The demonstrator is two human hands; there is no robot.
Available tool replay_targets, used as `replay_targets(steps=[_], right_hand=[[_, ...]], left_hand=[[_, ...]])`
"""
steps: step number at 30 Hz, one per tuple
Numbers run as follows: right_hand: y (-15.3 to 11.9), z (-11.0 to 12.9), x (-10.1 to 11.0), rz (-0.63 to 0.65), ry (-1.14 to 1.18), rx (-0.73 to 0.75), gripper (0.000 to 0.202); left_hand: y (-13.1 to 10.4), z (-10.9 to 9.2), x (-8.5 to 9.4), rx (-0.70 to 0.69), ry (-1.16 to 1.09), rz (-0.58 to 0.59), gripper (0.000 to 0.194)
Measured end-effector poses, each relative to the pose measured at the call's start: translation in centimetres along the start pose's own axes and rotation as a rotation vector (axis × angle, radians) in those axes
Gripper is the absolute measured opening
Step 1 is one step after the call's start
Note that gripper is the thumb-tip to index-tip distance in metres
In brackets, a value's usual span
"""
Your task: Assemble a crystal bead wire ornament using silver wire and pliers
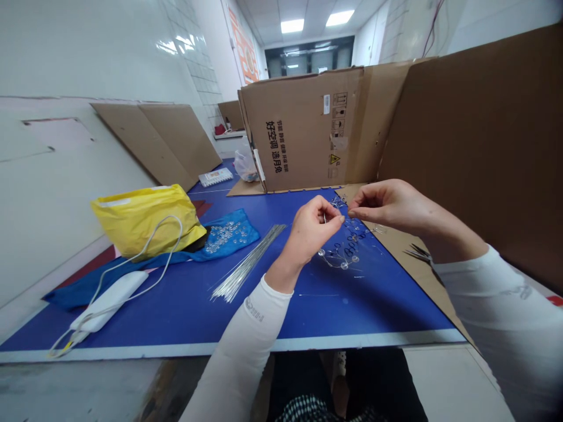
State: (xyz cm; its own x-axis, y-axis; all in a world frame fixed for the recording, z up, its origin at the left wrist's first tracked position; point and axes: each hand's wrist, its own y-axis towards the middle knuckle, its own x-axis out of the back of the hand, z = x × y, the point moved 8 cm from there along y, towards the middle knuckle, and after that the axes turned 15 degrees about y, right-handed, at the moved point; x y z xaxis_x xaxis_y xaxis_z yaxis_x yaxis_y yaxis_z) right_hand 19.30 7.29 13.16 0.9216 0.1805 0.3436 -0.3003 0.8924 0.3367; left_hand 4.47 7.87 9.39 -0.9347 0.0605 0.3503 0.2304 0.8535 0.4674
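Observation:
My left hand (311, 227) is closed in a pinch above the blue tabletop, with a thin wire between thumb and forefinger. From near those fingertips hangs a beaded wire (344, 266), a curve with several clear round beads. Just to its right my right hand (387, 204) also pinches, thumb against forefinger; anything between its tips is too fine to make out. Below and behind both hands lie dark wire loops (352, 243) and more twisted wire pieces (338, 201). A bundle of straight silver wires (248, 266) lies left of my left hand.
Clear beads (226, 234) are spread on a blue cloth (248, 225) at left, beside a yellow bag (147, 220). A white power strip (109, 302) with its cord lies near the front edge. Pliers (417, 252) rest by my right forearm. A large cardboard box (308, 129) stands behind.

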Motion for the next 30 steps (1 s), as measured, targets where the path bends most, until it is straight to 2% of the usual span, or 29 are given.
replay_targets(steps=[7, 11, 15, 19, 30], right_hand=[[0.4, -0.1, 0.1, -0.077, -0.02, -0.007, 0.017], [0.6, 0.5, 0.0, -0.148, -0.089, -0.061, 0.015], [0.9, 0.9, -0.2, -0.197, -0.112, -0.149, 0.021], [1.4, 1.0, -0.4, -0.207, -0.13, -0.14, 0.023], [2.3, 0.1, -0.8, -0.311, -0.164, -0.16, 0.009]], left_hand=[[0.0, 0.2, 0.7, -0.046, 0.093, -0.142, 0.015], [-0.1, 0.2, 0.9, -0.077, 0.117, -0.2, 0.015], [-0.5, -0.5, 1.3, -0.099, 0.165, -0.284, 0.016], [-0.8, -1.4, 1.5, -0.123, 0.23, -0.348, 0.02], [-0.9, -1.4, 1.9, -0.179, 0.339, -0.469, 0.023]])
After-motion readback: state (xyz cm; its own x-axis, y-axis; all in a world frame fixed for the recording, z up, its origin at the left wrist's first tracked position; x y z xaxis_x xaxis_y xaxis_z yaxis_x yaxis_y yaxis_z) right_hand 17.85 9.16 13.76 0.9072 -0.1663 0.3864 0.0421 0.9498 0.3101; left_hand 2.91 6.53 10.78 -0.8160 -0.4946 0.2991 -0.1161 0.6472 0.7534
